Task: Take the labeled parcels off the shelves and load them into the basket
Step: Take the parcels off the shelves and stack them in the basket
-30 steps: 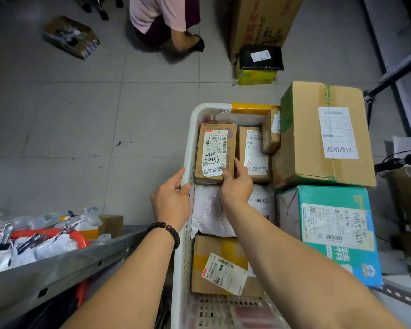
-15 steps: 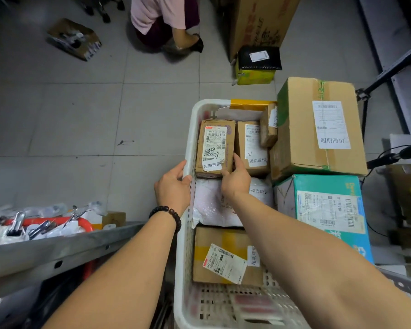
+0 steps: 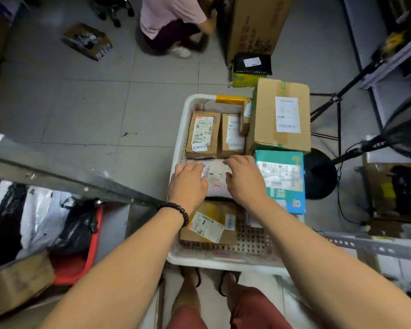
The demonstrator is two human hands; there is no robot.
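Down in the white basket [image 3: 177, 148] two small brown boxes [image 3: 203, 135] sit side by side at the far end. A soft white parcel [image 3: 217, 178] lies in the middle, and a flat brown box [image 3: 209, 225] is nearest. The left hand [image 3: 189, 182] and the right hand [image 3: 245, 180] rest flat on the white parcel, fingers loose. A big brown box [image 3: 266, 115] and a blue-green box [image 3: 284, 186] fill the basket's right side.
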